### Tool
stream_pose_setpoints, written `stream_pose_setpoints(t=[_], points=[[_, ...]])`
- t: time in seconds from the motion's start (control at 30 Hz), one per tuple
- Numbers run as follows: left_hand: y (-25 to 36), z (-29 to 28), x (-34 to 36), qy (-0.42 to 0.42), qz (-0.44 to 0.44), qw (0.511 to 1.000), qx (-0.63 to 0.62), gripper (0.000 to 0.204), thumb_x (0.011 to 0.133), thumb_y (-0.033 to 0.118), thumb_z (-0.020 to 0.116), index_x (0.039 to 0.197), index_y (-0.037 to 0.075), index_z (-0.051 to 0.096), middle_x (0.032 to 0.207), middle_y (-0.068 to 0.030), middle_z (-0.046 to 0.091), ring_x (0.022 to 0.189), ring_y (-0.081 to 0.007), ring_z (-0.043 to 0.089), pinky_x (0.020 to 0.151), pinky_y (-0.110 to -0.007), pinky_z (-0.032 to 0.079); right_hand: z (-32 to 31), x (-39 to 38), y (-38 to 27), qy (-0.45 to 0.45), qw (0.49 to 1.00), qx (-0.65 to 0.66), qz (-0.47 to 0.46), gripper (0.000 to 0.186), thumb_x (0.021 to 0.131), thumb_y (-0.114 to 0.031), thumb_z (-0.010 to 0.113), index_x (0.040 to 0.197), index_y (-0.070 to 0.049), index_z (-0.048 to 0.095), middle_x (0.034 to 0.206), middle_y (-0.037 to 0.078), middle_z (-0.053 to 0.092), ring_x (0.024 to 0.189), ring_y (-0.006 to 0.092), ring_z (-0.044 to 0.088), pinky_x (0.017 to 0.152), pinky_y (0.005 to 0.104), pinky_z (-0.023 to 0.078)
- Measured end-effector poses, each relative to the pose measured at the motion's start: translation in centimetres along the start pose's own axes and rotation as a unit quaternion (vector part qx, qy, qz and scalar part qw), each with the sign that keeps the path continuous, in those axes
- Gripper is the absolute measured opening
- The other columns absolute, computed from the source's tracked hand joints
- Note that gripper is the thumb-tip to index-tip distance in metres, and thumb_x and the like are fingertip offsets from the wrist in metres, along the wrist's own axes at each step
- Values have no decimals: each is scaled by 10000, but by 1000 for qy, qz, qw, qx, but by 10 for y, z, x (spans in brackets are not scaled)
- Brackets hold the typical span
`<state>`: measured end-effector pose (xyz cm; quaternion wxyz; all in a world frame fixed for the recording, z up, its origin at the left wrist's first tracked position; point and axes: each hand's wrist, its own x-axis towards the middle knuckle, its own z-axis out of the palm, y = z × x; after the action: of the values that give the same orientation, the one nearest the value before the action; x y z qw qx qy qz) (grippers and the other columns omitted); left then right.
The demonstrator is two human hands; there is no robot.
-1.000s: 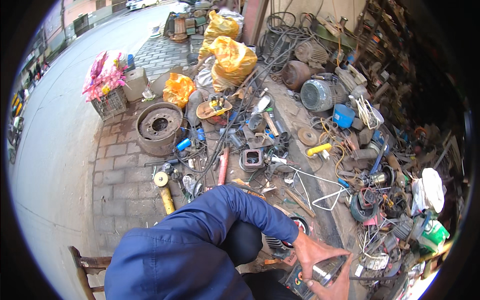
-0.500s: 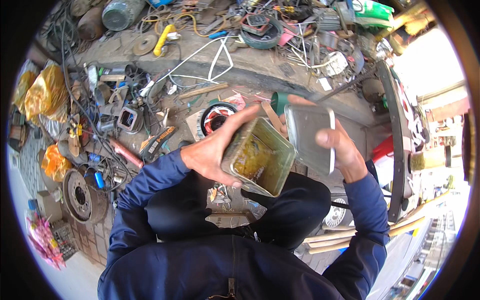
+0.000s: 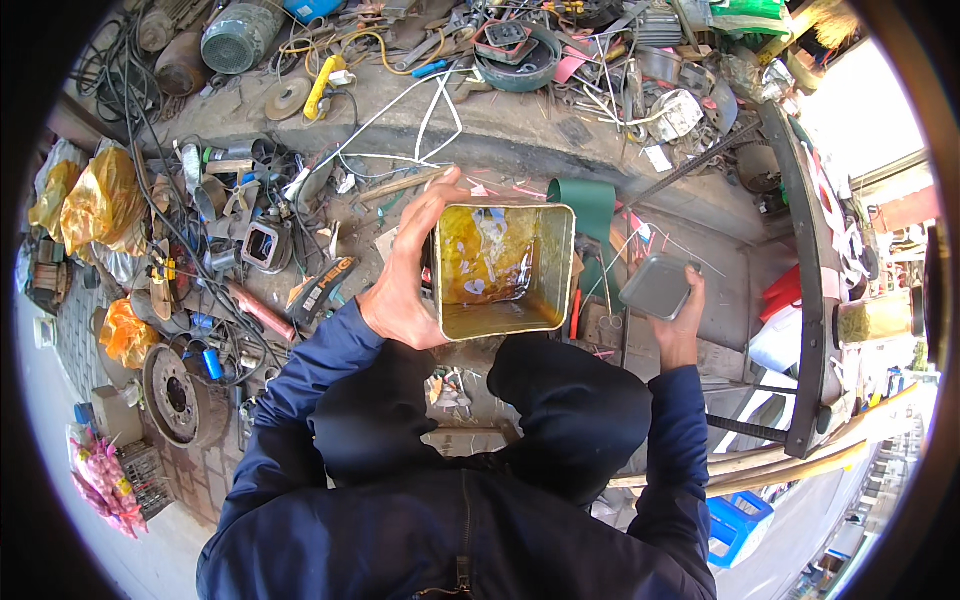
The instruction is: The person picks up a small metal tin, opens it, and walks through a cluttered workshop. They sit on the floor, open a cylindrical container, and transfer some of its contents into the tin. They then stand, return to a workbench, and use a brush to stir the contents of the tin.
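My left hand (image 3: 402,285) grips a square tin (image 3: 552,262) by its left side, fingers and thumb spread around it. The tin's open mouth faces up at me, and a wet-looking yellow-brown substance coats its inside and bottom. Off to the right, my right hand (image 3: 682,328) holds a flat grey lid (image 3: 654,284) with rounded corners by its edge, apart from the tin. Both are held above and beyond my knees. Just behind the tin stands a curled dark green sheet (image 3: 586,205). The substance itself I cannot make out.
Tools, wires and scrap cover the ground, with a wheel rim (image 3: 180,395) and yellow plastic bag (image 3: 100,198) at left. A stone ledge (image 3: 520,130) crosses the far side. On the right stand a dark metal frame (image 3: 805,300) and a blue stool (image 3: 738,528).
The lid has moved right and away from the tin in my right hand. My left hand has turned the tin so its mouth faces me more squarely.
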<state>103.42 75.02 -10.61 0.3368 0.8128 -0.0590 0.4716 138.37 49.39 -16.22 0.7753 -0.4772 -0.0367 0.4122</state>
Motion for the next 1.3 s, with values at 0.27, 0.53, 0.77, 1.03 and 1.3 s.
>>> stream_pose_setpoints(t=[0.27, 0.53, 0.77, 1.03, 1.3], points=[[1, 5, 11, 32, 44, 998, 18, 1397, 571, 312, 1022, 1658, 152, 158, 1537, -281, 406, 1457, -534, 384, 1187, -651, 309, -163, 17, 43, 219, 964, 150, -25, 474, 937, -321, 535, 1287, -16, 632, 1259, 169, 697, 1170, 396, 655, 1025, 644, 503], [-4, 8, 10, 53, 28, 997, 45, 1404, 564, 383, 1031, 1653, 115, 187, 1532, -303, 418, 1438, -531, 419, 1174, -653, 340, -276, 32, 86, 355, 918, 147, -102, 445, 977, -292, 471, 1308, -51, 643, 1231, 144, 700, 1120, 360, 689, 944, 549, 585], [-13, 18, 9, 98, 61, 992, 41, 1449, 542, 426, 1041, 1657, 100, 174, 1525, -309, 424, 1428, -526, 434, 1173, -652, 343, -331, 22, 111, 395, 896, -146, -140, 381, 968, -209, 528, 1272, -31, 671, 1179, 164, 693, 946, 346, 717, 751, 443, 640], [-12, 5, 10, 91, 56, 989, 97, 1483, 530, 547, 1020, 1647, 63, 174, 1496, -328, 444, 1399, -521, 463, 1166, -675, 346, -312, -17, 121, 248, 697, -654, -157, 373, 779, -233, 846, 994, 51, 736, 938, 240, 751, 889, 370, 759, 775, 462, 595], [-13, 8, 10, 114, 71, 987, 90, 1484, 547, 616, 991, 1645, 55, 166, 1474, -318, 453, 1380, -529, 472, 1159, -672, 354, -307, -27, 132, 171, 659, -718, -147, 489, 744, -179, 905, 896, 51, 500, 839, 135, 582, 772, 235, 697, 624, 401, 556]])
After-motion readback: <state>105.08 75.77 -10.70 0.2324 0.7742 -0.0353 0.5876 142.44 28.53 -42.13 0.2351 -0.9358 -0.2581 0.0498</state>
